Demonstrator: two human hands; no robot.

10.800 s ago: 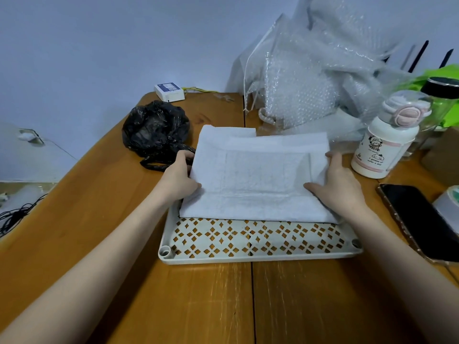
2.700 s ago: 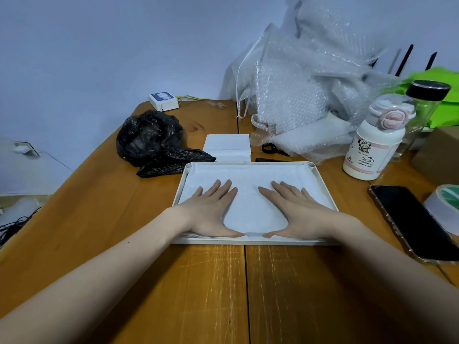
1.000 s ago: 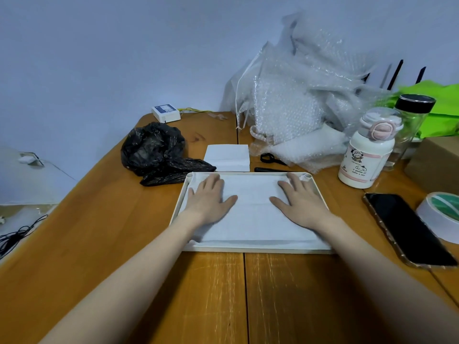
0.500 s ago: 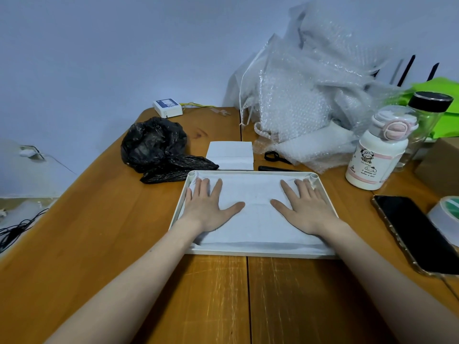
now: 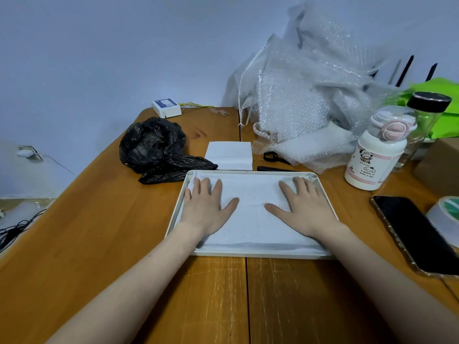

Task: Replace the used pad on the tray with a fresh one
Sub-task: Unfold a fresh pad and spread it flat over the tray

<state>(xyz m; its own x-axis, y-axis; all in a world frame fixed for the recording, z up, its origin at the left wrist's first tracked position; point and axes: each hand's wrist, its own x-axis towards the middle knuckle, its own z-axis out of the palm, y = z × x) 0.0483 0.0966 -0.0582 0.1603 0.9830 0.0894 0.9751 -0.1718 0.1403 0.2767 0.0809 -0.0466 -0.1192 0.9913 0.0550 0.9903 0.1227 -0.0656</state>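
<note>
Since half a second ago both hands have slid outward and toward the far corners of the tray (image 5: 177,214). The fresh white pad (image 5: 253,214) lies inside the tray, covering its floor, with a slight fold along the near edge. The left hand (image 5: 207,207) and right hand (image 5: 301,207) rest flat on the pad, fingers straight and spread, gripping nothing.

Just beyond the tray's far rim sits a folded white pad (image 5: 229,155), with a crumpled black plastic bag (image 5: 156,148) to its left, touching the tray's far-left corner. Black scissors (image 5: 274,157) and a heap of bubble wrap (image 5: 305,105) lie behind. To the right on the table (image 5: 99,244) stand a white bottle (image 5: 377,155), a phone (image 5: 414,232) and a tape roll (image 5: 447,214).
</note>
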